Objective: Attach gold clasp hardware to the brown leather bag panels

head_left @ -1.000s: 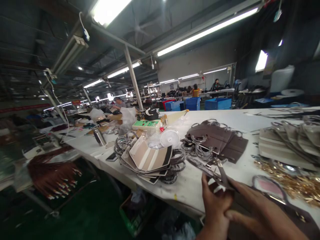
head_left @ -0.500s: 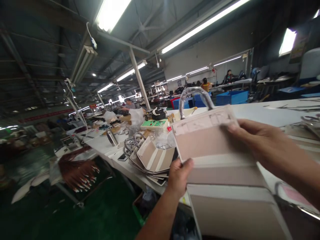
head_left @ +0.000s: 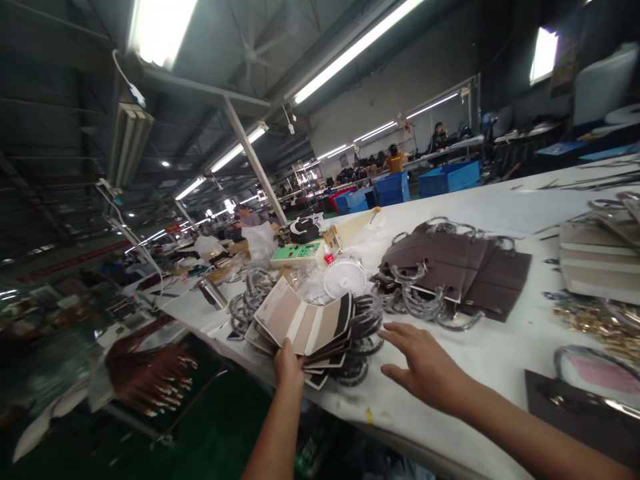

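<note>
On the near edge of the white table lies a stack of beige-and-white bag panels [head_left: 320, 323], folded, with plastic-wrapped handles [head_left: 367, 320] bunched at its right side. My left hand [head_left: 289, 365] is closed on the front edge of the top bag panel [head_left: 280, 313], thumb above; its other fingers are partly hidden. Just right of the stack, my right hand [head_left: 425, 363] hovers with fingers apart and nothing in it. Beyond it, dark brown bag panels [head_left: 440, 257] with wrapped handles are piled on the table.
Behind the stack are a small white fan [head_left: 345, 277], a green-topped control box [head_left: 299, 252] and a metal flask [head_left: 213, 293]. Gold-coloured hardware [head_left: 593, 323] and more beige panels [head_left: 597, 267] lie at right. A rack of brown straps [head_left: 150, 367] stands left of the table.
The beige bag panel that both hands held up has come down onto the stack at left. My right hand has let go of it, and the brown panels have come into view.
</note>
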Demonstrator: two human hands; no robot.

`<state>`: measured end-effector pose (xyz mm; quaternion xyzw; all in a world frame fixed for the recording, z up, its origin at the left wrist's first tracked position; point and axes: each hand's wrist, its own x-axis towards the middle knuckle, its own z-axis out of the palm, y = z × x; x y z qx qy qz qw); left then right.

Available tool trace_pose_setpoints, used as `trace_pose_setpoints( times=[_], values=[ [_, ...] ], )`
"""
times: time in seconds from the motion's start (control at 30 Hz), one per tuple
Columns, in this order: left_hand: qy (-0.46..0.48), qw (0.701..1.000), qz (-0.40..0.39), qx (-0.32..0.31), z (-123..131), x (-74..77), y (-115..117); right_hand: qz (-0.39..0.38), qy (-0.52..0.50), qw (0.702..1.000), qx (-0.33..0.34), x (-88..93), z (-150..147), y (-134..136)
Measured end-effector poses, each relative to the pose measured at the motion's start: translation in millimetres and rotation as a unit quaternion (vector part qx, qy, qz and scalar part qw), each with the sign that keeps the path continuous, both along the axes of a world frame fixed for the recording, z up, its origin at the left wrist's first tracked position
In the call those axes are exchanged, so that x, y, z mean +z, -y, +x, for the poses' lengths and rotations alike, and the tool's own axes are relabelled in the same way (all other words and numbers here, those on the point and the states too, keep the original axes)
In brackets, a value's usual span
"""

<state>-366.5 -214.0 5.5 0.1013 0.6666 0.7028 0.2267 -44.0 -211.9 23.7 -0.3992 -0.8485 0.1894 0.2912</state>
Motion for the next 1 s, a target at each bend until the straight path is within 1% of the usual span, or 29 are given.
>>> trace_pose_setpoints(
  times=[0.03,0.1,0.17,0.2,0.23,0.27,0.3,0.33,0.37,0.4,0.43,0.47,0.53,0.6,0.7,0.77,0.83,0.87,0.93,1.0],
  values=[
    [-0.012,1.0,-0.014,-0.01,-3.3,-5.2,2.5,-0.012,0.0,1.0,0.012,-1.6,-2.0,1.4],
    [-0.051,0.997,-0.036,-0.037,-8.3,-7.5,10.3,-0.036,0.001,0.999,0.025,-4.7,-3.8,2.9],
    [-0.113,0.991,-0.056,-0.044,-11.9,-1.6,20.1,-0.053,-0.003,0.998,0.032,-9.0,-3.7,2.9],
    [-0.146,0.987,-0.061,-0.035,-13.5,3.3,24.6,-0.059,-0.007,0.998,0.034,-11.6,-3.5,2.7],
    [-0.195,0.978,-0.067,-0.02,-15.1,8.9,27.9,-0.064,-0.014,0.997,0.036,-14.1,-3.6,2.7],
    [-0.267,0.961,-0.075,-0.006,-17.2,14.9,29.6,-0.067,-0.024,0.997,0.038,-16.4,-4.0,3.0],
    [-0.36,0.929,-0.086,0.005,-20.1,20.8,29.2,-0.069,-0.034,0.996,0.041,-18.2,-4.7,3.7],
    [-0.46,0.882,-0.1,0.009,-24.2,26.5,26.7,-0.072,-0.043,0.995,0.046,-19.3,-5.5,4.9],
    [-0.553,0.825,-0.116,0.011,-30.0,31.9,22.2,-0.075,-0.049,0.995,0.05,-19.7,-6.1,6.4],
    [-0.622,0.771,-0.132,0.016,-37.4,37.0,16.3,-0.08,-0.053,0.994,0.055,-19.5,-6.3,8.0],
    [-0.661,0.735,-0.151,0.023,-46.6,41.6,9.4,-0.085,-0.053,0.993,0.059,-19.0,-5.7,9.7],
    [-0.666,0.725,-0.169,0.038,-57.3,45.6,2.1,-0.089,-0.052,0.993,0.063,-18.4,-4.2,11.1],
    [-0.639,0.737,-0.211,0.062,-81.0,50.9,-11.9,-0.094,-0.045,0.993,0.062,-19.0,1.6,12.8],
    [-0.608,0.753,-0.244,0.065,-103.8,50.6,-24.5,-0.094,-0.037,0.994,0.05,-23.8,10.1,12.7],
    [-0.577,0.768,-0.272,0.059,-128.5,40.0,-40.6,-0.092,-0.029,0.995,0.019,-39.9,23.6,11.3],
    [-0.56,0.776,-0.285,0.059,-136.3,32.0,-49.1,-0.093,-0.029,0.995,0.001,-52.4,32.2,11.4],
    [-0.544,0.784,-0.293,0.06,-136.5,29.9,-54.4,-0.093,-0.034,0.995,-0.018,-60.7,42.0,13.9],
    [-0.536,0.789,-0.294,0.059,-133.4,32.4,-55.4,-0.091,-0.039,0.995,-0.029,-62.0,48.1,16.6],
    [-0.523,0.8,-0.289,0.057,-121.2,43.7,-53.9,-0.089,-0.051,0.994,-0.048,-57.9,64.9,24.7],
    [-0.51,0.813,-0.273,0.067,-104.4,59.4,-49.0,-0.092,-0.063,0.992,-0.059,-47.4,88.4,35.1]
  ],
)
